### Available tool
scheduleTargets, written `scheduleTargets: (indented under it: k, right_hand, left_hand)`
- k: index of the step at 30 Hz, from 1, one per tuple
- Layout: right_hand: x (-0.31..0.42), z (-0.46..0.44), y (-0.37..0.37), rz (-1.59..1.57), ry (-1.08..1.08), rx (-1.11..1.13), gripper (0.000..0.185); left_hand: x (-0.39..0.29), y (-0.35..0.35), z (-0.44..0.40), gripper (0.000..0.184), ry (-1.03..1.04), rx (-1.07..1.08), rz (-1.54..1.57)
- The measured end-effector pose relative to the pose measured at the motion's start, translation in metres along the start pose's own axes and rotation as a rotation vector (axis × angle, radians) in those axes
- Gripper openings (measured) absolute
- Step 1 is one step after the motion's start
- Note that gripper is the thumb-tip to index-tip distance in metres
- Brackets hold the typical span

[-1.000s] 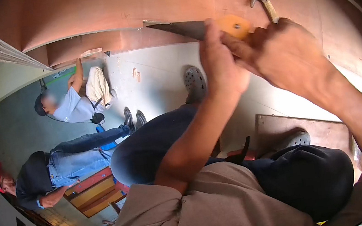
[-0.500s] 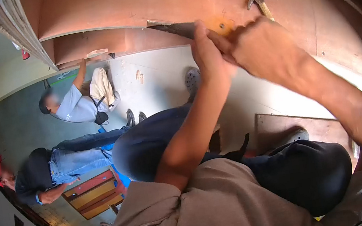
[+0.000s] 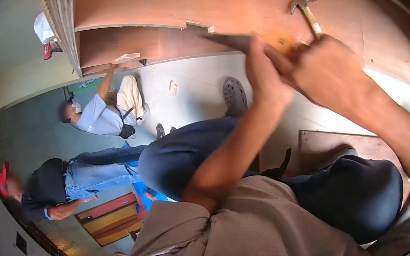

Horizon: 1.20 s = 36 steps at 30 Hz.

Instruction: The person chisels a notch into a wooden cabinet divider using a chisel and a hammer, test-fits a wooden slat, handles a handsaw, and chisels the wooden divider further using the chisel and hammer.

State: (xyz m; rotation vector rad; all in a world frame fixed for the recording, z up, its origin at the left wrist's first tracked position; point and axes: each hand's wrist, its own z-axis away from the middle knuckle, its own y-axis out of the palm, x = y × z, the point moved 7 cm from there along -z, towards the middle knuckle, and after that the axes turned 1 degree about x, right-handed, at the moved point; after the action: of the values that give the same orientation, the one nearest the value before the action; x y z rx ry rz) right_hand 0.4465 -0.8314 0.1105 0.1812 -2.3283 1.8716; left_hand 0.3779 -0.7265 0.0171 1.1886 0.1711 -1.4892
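Note:
My right hand (image 3: pixel 325 66) is closed at the handle end of what looks like a handsaw (image 3: pixel 228 41), with a dark, tapering blade. My left hand (image 3: pixel 265 75) wraps around the blade nearer its middle. The blade points left, slightly blurred, its tip just below a small notch (image 3: pixel 200 27) in the edge of a reddish-brown wooden panel (image 3: pixel 156 1). A yellow-orange part (image 3: pixel 282 41) with a dark spot shows behind my hands, partly hidden. Close above my right hand, a claw hammer (image 3: pixel 311 16) with a wooden handle lies on the panel.
One person (image 3: pixel 103 113) in a light shirt reaches toward the cabinet at left. Another person (image 3: pixel 46 189) in a red cap stands farther off. A board (image 3: pixel 317 141) lies on the floor near my foot. A red tool (image 3: pixel 51 49) sits beyond the cabinet's left edge.
The blade has drawn back from the notch, which now shows more fully. Both hands keep their grip. My view has shifted, so the surroundings appear farther right.

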Motion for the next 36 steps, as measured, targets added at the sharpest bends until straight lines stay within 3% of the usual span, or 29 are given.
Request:
scheduleTargets:
  k: [4,6,7,10,12,15,19,22,24,27,34,36]
  right_hand:
    - [-0.024,0.057,-0.022,-0.014,-0.016,-0.168,0.047]
    - [-0.023,0.060,-0.017,-0.020,0.036,-0.174,0.051]
    - [-0.022,0.054,-0.019,-0.016,0.042,-0.197,0.051]
    - [-0.019,0.032,-0.025,-0.043,0.040,-0.241,0.049]
    - [-0.017,0.020,-0.027,-0.032,0.065,-0.162,0.060]
    - [-0.013,0.008,-0.039,0.020,0.079,-0.176,0.057]
    - [-0.009,0.003,-0.043,0.090,0.081,-0.166,0.053]
    - [-0.009,0.007,-0.039,0.073,0.060,-0.200,0.053]
    - [-0.016,0.015,-0.048,0.082,0.017,-0.225,0.053]
    - [-0.018,0.018,-0.046,0.090,-0.017,-0.223,0.053]
    - [-0.027,0.004,-0.036,0.045,-0.036,-0.226,0.053]
    - [-0.023,0.006,-0.045,0.044,-0.014,-0.226,0.052]
  left_hand:
    - [0.017,0.035,0.048,0.052,-0.003,0.207,0.081]
    - [-0.005,0.029,0.039,0.042,0.072,0.150,0.065]
    - [-0.022,0.033,0.033,0.042,0.179,0.232,-0.062]
    - [-0.039,0.022,0.018,0.045,0.187,0.165,-0.044]
    - [-0.052,0.021,0.013,0.040,0.249,0.146,-0.043]
    - [-0.060,0.030,0.008,0.039,0.140,0.201,0.020]
    - [-0.064,0.040,0.013,0.047,0.180,0.181,-0.098]
    - [-0.046,0.045,0.020,0.043,0.019,0.197,-0.019]
    - [-0.055,0.044,0.014,0.037,0.221,0.130,-0.027]
    - [-0.058,0.042,0.017,0.031,0.316,0.012,-0.007]
    - [-0.068,0.040,0.007,0.027,0.358,0.007,-0.133]
    - [-0.067,0.042,0.009,0.027,0.303,0.063,-0.044]
